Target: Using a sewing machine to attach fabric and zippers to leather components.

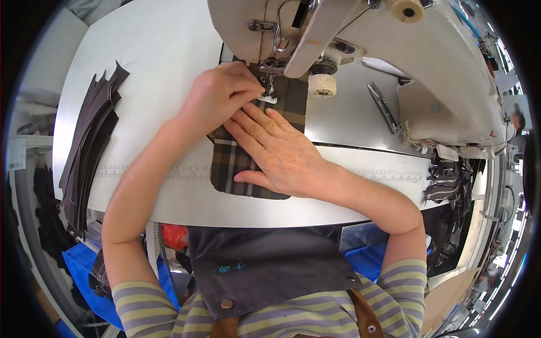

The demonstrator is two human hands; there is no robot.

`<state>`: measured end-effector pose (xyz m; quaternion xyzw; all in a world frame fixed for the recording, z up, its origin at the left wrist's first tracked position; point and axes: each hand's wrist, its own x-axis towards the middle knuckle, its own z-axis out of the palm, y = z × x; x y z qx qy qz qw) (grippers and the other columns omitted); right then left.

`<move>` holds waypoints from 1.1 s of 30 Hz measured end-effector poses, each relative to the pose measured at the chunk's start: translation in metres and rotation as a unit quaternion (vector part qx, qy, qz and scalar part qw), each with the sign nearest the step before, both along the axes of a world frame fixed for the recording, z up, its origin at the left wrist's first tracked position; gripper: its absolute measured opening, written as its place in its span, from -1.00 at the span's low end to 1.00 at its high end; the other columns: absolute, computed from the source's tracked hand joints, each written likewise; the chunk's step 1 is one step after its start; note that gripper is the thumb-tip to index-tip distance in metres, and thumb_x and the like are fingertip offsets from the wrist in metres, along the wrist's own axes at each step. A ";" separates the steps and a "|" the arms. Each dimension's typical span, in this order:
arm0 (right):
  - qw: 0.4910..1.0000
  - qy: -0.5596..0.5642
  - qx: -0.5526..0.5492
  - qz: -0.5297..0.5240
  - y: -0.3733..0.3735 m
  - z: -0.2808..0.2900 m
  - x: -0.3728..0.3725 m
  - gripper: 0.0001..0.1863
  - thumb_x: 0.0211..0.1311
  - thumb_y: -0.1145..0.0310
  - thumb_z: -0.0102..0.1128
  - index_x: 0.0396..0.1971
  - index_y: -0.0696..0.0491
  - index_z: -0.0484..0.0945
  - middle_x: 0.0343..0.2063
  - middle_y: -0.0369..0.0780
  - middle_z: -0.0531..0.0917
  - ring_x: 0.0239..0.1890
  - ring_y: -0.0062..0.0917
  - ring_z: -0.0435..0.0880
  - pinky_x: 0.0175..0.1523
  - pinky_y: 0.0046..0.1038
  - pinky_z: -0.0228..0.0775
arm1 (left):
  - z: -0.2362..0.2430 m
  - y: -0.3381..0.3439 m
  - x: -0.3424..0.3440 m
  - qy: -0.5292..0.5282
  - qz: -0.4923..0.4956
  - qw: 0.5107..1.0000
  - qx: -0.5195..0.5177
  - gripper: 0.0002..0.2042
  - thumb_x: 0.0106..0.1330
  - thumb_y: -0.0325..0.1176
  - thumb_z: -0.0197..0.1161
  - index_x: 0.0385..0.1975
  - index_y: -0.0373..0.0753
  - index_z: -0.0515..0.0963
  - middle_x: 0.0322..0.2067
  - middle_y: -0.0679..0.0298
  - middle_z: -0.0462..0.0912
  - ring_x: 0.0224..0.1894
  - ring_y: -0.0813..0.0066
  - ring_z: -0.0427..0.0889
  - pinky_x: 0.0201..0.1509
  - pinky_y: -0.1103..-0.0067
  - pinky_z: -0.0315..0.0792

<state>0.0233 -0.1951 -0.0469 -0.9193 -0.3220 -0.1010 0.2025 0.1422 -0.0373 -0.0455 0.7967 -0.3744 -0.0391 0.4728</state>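
Note:
A plaid fabric piece (253,183) in brown, grey and black lies under the presser foot (269,90) of a white sewing machine (451,73). Palm down, my right hand (282,152) rests flat on it with fingers stretched out and the thumb apart. My left hand (220,96) is at the fabric's left edge, close beside the presser foot, its fingertips pinched together. What sits between those fingertips is hidden. Both hands touch where the right fingertips meet the left fingers.
Dark cut fabric strips (90,141) are stacked at the table's left. Thread snips (383,107) lie on the metal plate right of the needle. A ruler scale (383,173) runs along the table (152,50). Dark bundled pieces (442,180) hang at the right edge; a blue bin (84,276) stands below.

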 end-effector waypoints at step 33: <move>0.987 -0.128 -0.003 -0.099 -0.049 -0.007 0.039 -0.57 -0.10 0.56 0.23 -0.11 0.01 0.66 -0.27 -0.29 0.63 -0.19 -0.40 0.53 -0.15 -0.38 0.44 | -0.008 0.001 0.011 -0.285 -0.045 0.957 0.005 -0.88 0.08 -0.51 0.30 -0.37 -0.23 0.67 -0.34 0.32 0.65 -0.30 0.30 0.63 -0.24 0.47 0.56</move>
